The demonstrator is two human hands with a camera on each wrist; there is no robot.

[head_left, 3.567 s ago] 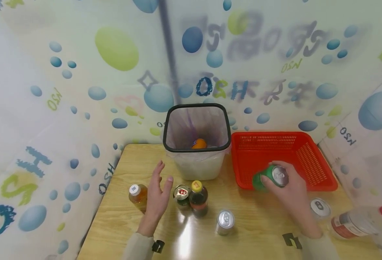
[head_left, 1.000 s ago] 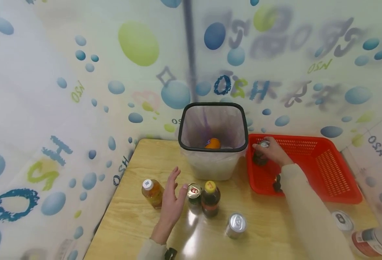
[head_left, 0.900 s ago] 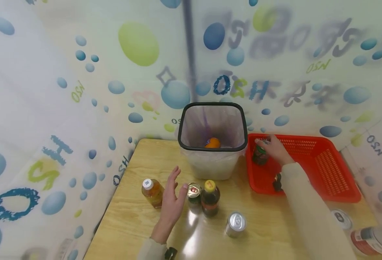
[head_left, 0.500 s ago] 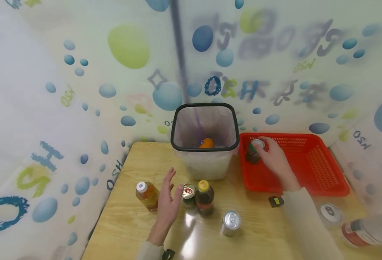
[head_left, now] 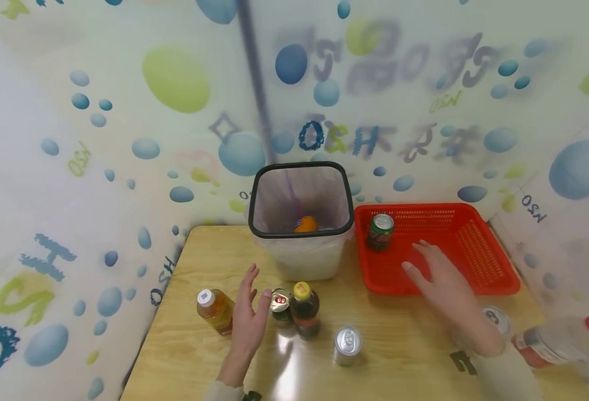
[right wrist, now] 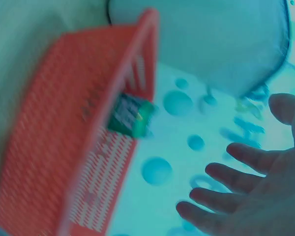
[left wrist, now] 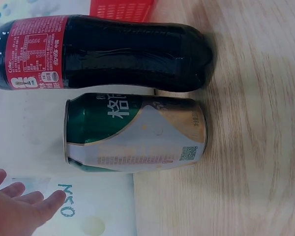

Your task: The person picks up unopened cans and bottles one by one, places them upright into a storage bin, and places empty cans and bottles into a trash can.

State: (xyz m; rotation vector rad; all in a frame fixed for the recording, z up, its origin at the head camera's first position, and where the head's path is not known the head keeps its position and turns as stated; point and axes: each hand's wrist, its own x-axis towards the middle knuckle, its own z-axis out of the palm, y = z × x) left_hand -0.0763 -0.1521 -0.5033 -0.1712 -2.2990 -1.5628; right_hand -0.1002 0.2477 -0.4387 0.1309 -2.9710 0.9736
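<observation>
- Since the frame half a second back, the right hand (head_left: pixel 444 287) has let go of the green can (head_left: pixel 380 233) and pulled back toward the person.
- Can position: upright inside the red basket (head_left: pixel 490 256), back-left corner, nothing gripping it.
- Hands: right is over the basket's front edge, fingers extended and spread, holding nothing. The left hand (head_left: pixel 249 323) also has fingers spread and thumb apart, holding nothing, between the amber bottle (head_left: pixel 218 313) and the green-and-white can (head_left: pixel 281 312).
- Handling, my estimate: thin metal wall, smooth, slippery if wet. Light if empty, some heft if full; fill can't be told. Likely dents under a hard squeeze if empty, stiff if full.
- Grip: thumb and fingers opposed round the upper body, just under the rim. Come from above and the right; basket walls crowd the back and left.
- Count, cans: four. Green one in the basket, green-and-white one, silver can (head_left: pixel 347 345), pale-topped can (head_left: pixel 496 318) partly behind the right wrist.
- Count, bottles: three. Amber, cola bottle (head_left: pixel 305 312) just beside the green-and-white can, red-capped bottle (head_left: pixel 550 340) far right.
- Count, containers: one basket, one lined bin (head_left: pixel 309 259). One orange item (head_left: pixel 306 224) shows in the bin; can't tell what lies under it.
</observation>
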